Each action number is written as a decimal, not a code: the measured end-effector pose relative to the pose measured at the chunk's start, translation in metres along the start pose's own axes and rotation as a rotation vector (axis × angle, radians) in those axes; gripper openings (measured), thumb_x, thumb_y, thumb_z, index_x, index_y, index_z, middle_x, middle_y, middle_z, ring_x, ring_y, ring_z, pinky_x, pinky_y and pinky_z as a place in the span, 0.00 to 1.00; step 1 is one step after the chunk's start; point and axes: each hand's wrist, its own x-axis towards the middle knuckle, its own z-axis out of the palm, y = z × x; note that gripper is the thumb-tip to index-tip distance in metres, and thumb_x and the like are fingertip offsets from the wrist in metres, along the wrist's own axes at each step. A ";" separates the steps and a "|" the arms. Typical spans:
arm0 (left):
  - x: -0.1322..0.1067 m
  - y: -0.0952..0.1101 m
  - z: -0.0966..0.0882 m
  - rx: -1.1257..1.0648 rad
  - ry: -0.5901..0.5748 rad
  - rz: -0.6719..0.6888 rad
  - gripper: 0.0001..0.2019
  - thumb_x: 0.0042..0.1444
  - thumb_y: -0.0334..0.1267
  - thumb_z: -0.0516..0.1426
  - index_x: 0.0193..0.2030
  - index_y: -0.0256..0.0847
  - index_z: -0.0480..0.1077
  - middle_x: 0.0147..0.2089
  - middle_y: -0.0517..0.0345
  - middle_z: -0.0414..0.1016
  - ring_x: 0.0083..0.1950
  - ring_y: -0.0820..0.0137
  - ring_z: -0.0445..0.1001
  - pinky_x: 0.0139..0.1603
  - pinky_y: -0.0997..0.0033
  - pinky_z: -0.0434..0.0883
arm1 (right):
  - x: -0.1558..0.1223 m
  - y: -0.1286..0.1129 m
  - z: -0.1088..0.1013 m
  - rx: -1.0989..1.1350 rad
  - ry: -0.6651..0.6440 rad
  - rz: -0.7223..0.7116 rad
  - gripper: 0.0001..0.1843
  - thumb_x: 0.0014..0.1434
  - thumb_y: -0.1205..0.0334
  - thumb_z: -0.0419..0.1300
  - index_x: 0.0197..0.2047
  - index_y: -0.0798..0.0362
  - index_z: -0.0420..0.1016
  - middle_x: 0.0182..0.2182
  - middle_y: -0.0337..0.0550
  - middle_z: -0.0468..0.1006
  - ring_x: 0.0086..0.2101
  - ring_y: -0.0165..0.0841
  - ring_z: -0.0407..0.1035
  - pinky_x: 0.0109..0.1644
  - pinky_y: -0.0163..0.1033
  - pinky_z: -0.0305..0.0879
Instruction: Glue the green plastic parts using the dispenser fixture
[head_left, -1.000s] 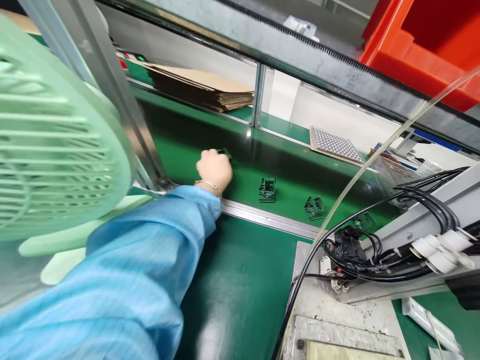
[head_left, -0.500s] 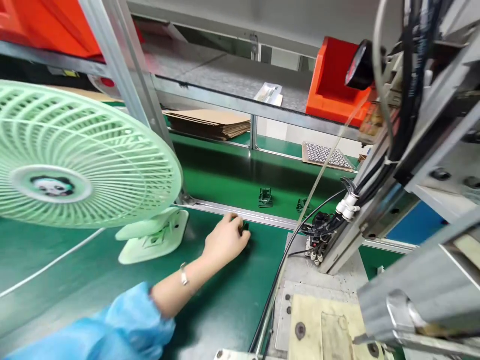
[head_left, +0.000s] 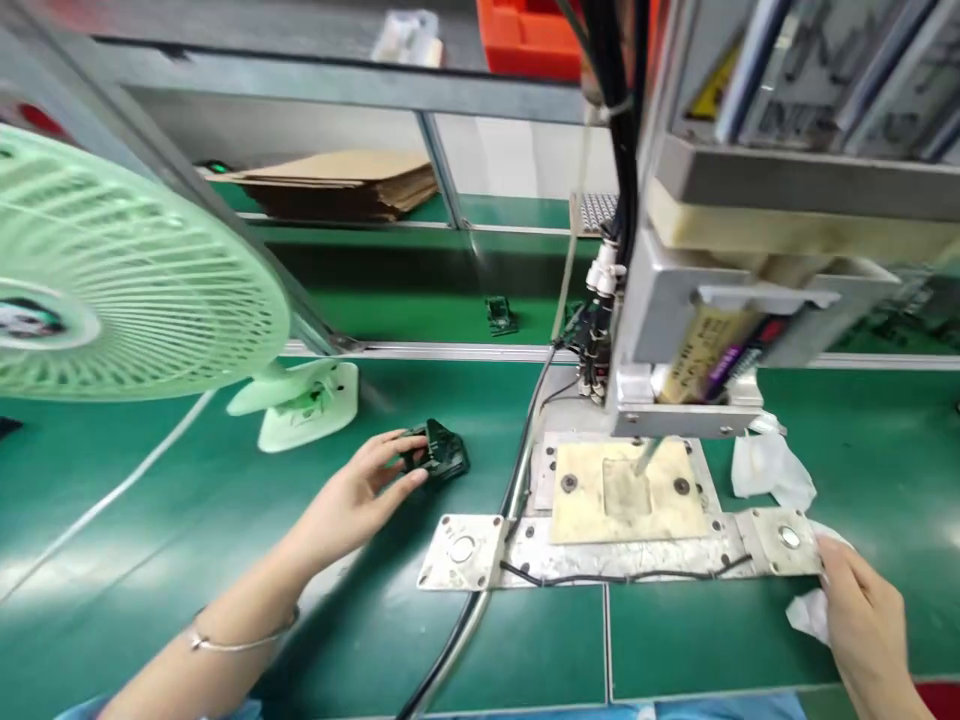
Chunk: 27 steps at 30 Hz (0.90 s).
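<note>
My left hand (head_left: 360,500) pinches a dark plastic part (head_left: 446,452) between thumb and fingers, low over the green tabletop left of the press. My right hand (head_left: 866,615) is curled round a crumpled white cloth (head_left: 810,612) at the right end of the metal base plate (head_left: 480,548). Some of that cloth is hidden behind the fingers. Between the hands, the press's cream fixture block (head_left: 589,515) lies under the raised press head (head_left: 675,425).
A green clip-on fan (head_left: 150,290) stands at the left. Black and clear hoses (head_left: 517,480) run down beside the press. Another white wad (head_left: 772,468) lies to its right. Behind the rail sit a dark part (head_left: 500,315) and stacked cardboard (head_left: 330,185). A red bin (head_left: 532,40) is above.
The view has swung right and down. My left hand has drawn back toward me with the dark plastic part, now plainly visible. My right hand and the white cloth have come into view.
</note>
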 end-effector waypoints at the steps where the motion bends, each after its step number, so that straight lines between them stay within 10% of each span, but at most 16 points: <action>1: 0.000 0.010 -0.001 -0.038 0.004 -0.033 0.27 0.46 0.59 0.65 0.48 0.47 0.71 0.56 0.48 0.70 0.63 0.48 0.69 0.65 0.46 0.67 | 0.000 -0.004 0.002 0.023 0.000 -0.023 0.24 0.55 0.41 0.64 0.35 0.56 0.81 0.37 0.49 0.80 0.41 0.52 0.72 0.40 0.45 0.69; 5: -0.003 0.071 0.010 -0.245 0.075 -0.228 0.36 0.35 0.50 0.73 0.51 0.46 0.67 0.48 0.53 0.75 0.55 0.52 0.73 0.61 0.47 0.70 | -0.002 -0.017 0.007 0.035 -0.038 -0.136 0.27 0.58 0.37 0.62 0.28 0.55 0.77 0.28 0.44 0.75 0.31 0.43 0.68 0.34 0.40 0.63; 12: -0.016 0.156 0.082 -0.502 -0.544 -0.516 0.38 0.33 0.47 0.75 0.52 0.38 0.72 0.54 0.44 0.76 0.59 0.51 0.73 0.64 0.50 0.68 | -0.007 -0.024 0.008 0.029 -0.082 -0.198 0.29 0.64 0.40 0.61 0.22 0.52 0.59 0.21 0.35 0.57 0.24 0.32 0.53 0.27 0.37 0.49; 20: 0.002 0.162 0.126 -0.539 -0.703 -0.287 0.35 0.38 0.43 0.74 0.54 0.38 0.71 0.55 0.45 0.76 0.58 0.55 0.74 0.66 0.50 0.67 | -0.006 -0.029 0.011 0.043 -0.076 -0.211 0.30 0.63 0.41 0.61 0.22 0.52 0.54 0.21 0.35 0.53 0.24 0.32 0.51 0.27 0.37 0.47; 27: 0.003 0.147 0.133 -0.108 -0.555 0.095 0.38 0.46 0.52 0.67 0.63 0.39 0.65 0.55 0.43 0.76 0.57 0.51 0.74 0.63 0.43 0.68 | -0.008 -0.031 0.012 0.064 -0.062 -0.198 0.29 0.61 0.41 0.61 0.21 0.51 0.56 0.20 0.35 0.54 0.23 0.32 0.52 0.26 0.37 0.47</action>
